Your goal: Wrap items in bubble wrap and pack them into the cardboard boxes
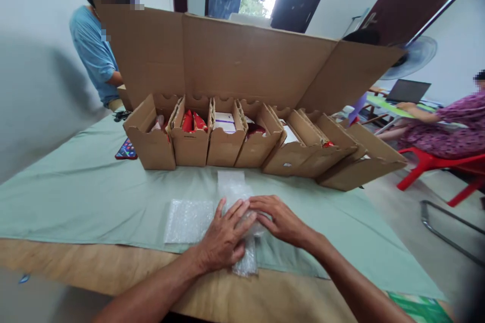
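Note:
My left hand and my right hand lie side by side on a strip of bubble wrap that runs away from me on the green cloth. Both hands press down with fingers curved over a bundle of the wrap; what is inside it is hidden. A second flat sheet of bubble wrap lies just left of my left hand. Beyond the strip stands a row of small open cardboard boxes, some holding red packets.
A large flattened carton stands upright behind the boxes. A phone lies at the left on the cloth. One person in a blue shirt stands at back left; another sits at right by a laptop and red stool.

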A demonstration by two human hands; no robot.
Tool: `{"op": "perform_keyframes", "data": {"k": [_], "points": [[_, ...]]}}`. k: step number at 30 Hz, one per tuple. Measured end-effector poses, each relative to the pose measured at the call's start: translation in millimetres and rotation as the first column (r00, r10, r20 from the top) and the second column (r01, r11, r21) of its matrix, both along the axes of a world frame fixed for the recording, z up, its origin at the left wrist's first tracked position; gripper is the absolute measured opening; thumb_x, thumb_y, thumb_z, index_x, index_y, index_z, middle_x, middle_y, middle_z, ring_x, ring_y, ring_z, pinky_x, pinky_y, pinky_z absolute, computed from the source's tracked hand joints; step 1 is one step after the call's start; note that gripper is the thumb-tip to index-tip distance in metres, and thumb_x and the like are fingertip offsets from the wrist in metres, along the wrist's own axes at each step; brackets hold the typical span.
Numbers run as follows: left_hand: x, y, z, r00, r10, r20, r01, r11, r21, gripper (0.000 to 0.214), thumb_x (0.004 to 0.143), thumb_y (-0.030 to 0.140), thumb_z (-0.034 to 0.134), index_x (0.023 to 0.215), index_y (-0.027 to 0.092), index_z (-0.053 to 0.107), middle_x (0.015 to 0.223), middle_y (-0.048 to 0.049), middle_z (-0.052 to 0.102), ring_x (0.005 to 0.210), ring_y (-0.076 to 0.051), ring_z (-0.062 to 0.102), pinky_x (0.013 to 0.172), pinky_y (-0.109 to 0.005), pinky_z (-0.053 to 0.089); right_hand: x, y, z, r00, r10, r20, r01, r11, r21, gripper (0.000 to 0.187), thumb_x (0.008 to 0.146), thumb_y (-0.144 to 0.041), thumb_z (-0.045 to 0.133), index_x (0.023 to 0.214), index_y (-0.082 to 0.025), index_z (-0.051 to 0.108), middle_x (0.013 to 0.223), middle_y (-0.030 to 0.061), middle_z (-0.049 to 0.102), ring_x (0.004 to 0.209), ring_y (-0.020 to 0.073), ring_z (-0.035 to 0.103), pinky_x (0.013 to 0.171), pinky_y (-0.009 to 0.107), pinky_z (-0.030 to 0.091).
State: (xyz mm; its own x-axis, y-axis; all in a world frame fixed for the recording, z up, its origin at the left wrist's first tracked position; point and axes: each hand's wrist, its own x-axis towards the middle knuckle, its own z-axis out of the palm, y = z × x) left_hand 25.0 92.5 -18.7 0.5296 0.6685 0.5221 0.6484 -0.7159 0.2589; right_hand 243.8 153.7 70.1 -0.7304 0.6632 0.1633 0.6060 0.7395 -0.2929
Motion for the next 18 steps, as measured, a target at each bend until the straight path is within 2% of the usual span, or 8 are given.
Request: {"op": "perform_keyframes", "data": {"k": [2, 5, 8, 10, 12, 14, 16, 18], "points": [[0, 2, 2.4, 0.998, -0.024, -0.060, 0.018, 0.994, -0.104, 0.078, 0.082, 0.020, 0.060, 0.156, 0.023, 0.035, 0.163, -0.0158, 0.043, 0.155, -0.033, 0.033, 0.124, -0.063, 0.019, 1, 12, 21.5, 1.000, -0.007, 0.001, 0.007, 0.999, -0.047, 0.025, 0.093, -0.024, 0.060, 0.109, -0.025, 0.079, 0.114, 0.0101, 0.081, 0.113, 0.0280, 0.074, 0.100, 0.047, 0.056], [-1, 4, 4.1, 0.998, -0.022, -0.058, 0.011, 0.984, -0.175, 0.067, 0.088, 0.024, 0.058, 0.152, 0.025, 0.042, 0.161, -0.0134, 0.047, 0.153, -0.033, 0.035, 0.123, -0.062, 0.024, -25, 33, 91.1, 0.993, -0.080, -0.088, 0.086, 0.994, 0.069, 0.025, 0.094, -0.027, 0.059, 0.111, -0.027, 0.078, 0.111, 0.0073, 0.081, 0.104, 0.0261, 0.075, 0.094, 0.043, 0.058], [0, 5, 2.7, 0.998, -0.031, -0.049, 0.022, 0.983, -0.181, 0.067, 0.090, 0.027, 0.058, 0.154, 0.024, 0.040, 0.162, -0.0138, 0.045, 0.153, -0.033, 0.034, 0.123, -0.063, 0.024, -97, 55, 159.5, 0.990, 0.019, -0.136, 0.017, 0.968, 0.252, 0.026, 0.097, -0.025, 0.057, 0.113, -0.026, 0.076, 0.111, 0.0051, 0.080, 0.102, 0.0232, 0.073, 0.093, 0.039, 0.055], [1, 5, 1.8, 0.998, -0.040, -0.039, 0.032, 0.982, -0.186, 0.067, 0.092, 0.030, 0.058, 0.155, 0.023, 0.039, 0.163, -0.0142, 0.043, 0.154, -0.034, 0.032, 0.123, -0.063, 0.024, -162, 73, 186.6, 0.994, 0.094, -0.057, -0.071, 0.945, 0.318, 0.027, 0.098, -0.022, 0.054, 0.116, -0.024, 0.076, 0.118, 0.0047, 0.078, 0.109, 0.0230, 0.070, 0.098, 0.039, 0.051], [1, 6, 1.9, 0.999, -0.049, -0.021, 0.044, 0.979, -0.197, 0.065, 0.093, 0.032, 0.057, 0.155, 0.022, 0.039, 0.164, -0.0148, 0.042, 0.155, -0.035, 0.031, 0.123, -0.064, 0.025, -229, 98, 196.2, 0.986, 0.145, 0.086, -0.164, 0.934, 0.316, 0.025, 0.096, -0.017, 0.056, 0.111, -0.021, 0.076, 0.115, 0.0045, 0.079, 0.110, 0.0225, 0.069, 0.097, 0.036, 0.048], [0, 7, 3.0, 0.998, -0.061, -0.004, 0.059, 0.977, -0.207, 0.065, 0.095, 0.034, 0.055, 0.156, 0.021, 0.037, 0.164, -0.0159, 0.041, 0.155, -0.036, 0.031, 0.122, -0.067, 0.027, -288, 127, 191.7, 0.953, 0.146, 0.264, -0.217, 0.940, 0.264, 0.020, 0.092, -0.016, 0.061, 0.105, -0.021, 0.076, 0.110, 0.0047, 0.079, 0.107, 0.0230, 0.069, 0.091, 0.034, 0.049], [0, 8, 4.2, 0.997, -0.075, 0.010, 0.076, 0.975, -0.210, 0.065, 0.096, 0.035, 0.054, 0.157, 0.020, 0.036, 0.165, -0.0176, 0.041, 0.154, -0.037, 0.031, 0.120, -0.069, 0.029, -332, 157, 178.8, 0.917, 0.073, 0.391, -0.164, 0.965, 0.206, 0.019, 0.087, -0.012, 0.067, 0.101, -0.021, 0.077, 0.112, 0.0058, 0.079, 0.110, 0.0245, 0.070, 0.088, 0.033, 0.049], [0, 11, 4.7, 0.995, -0.095, 0.021, 0.098, 0.972, -0.212, 0.066, 0.096, 0.036, 0.053, 0.157, 0.018, 0.036, 0.165, -0.0188, 0.039, 0.154, -0.039, 0.032, 0.119, -0.071, 0.030, -363, 182, 163.6, 0.898, 0.020, 0.439, -0.100, 0.982, 0.159, 0.020, 0.085, -0.011, 0.071, 0.101, -0.020, 0.078, 0.115, 0.0082, 0.079, 0.111, 0.0268, 0.070, 0.087, 0.033, 0.051]]}}
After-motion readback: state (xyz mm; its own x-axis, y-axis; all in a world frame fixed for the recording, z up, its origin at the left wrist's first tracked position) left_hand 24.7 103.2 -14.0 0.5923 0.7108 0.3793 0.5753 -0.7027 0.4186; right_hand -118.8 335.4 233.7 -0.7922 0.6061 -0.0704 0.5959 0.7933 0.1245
